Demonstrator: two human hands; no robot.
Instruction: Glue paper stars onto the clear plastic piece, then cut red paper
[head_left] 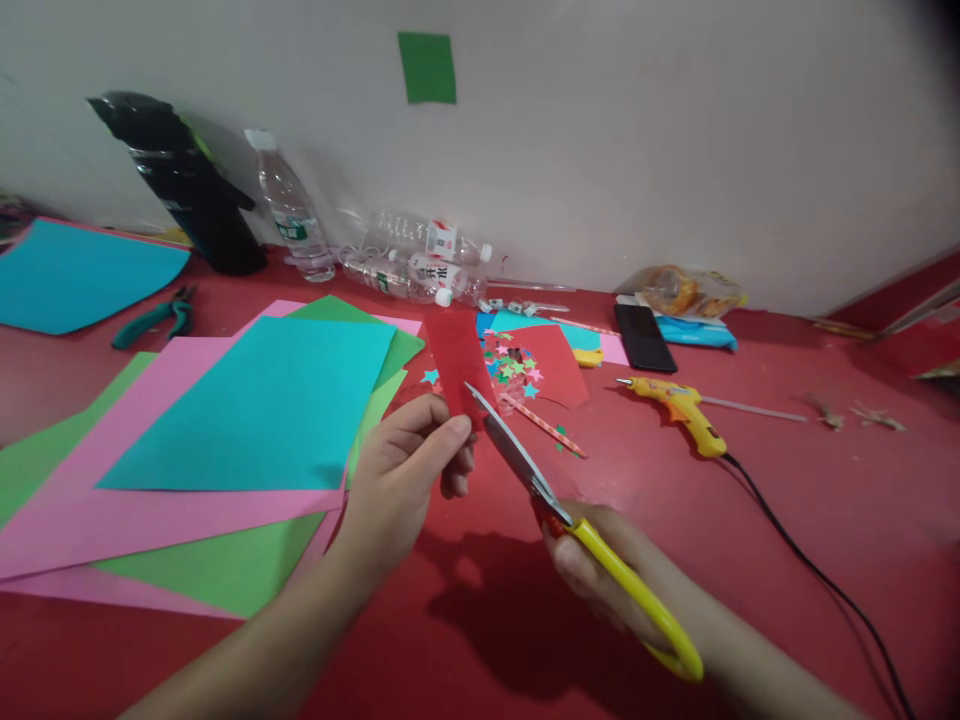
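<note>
My left hand (409, 455) pinches the lower end of a red paper strip (454, 352) between thumb and fingers. The strip stands up from the hand, in front of the scattered paper stars (514, 368). In my right hand (611, 555) is a pair of scissors (637, 590) with yellow handles. Their blades point up and left, the tips at the strip's lower right part, close to my left thumb. Whether the blades touch the paper I cannot tell. Just behind lie a red paper sheet (559, 362) and a striped paper straw (546, 428).
Coloured paper sheets (247, 410) cover the left side, with pliers (161, 318) behind. Along the wall are a black bottle (199, 195) and several plastic bottles (289, 205). A phone (643, 338) and a yellow glue gun (679, 408) with a trailing cord (817, 570) lie right.
</note>
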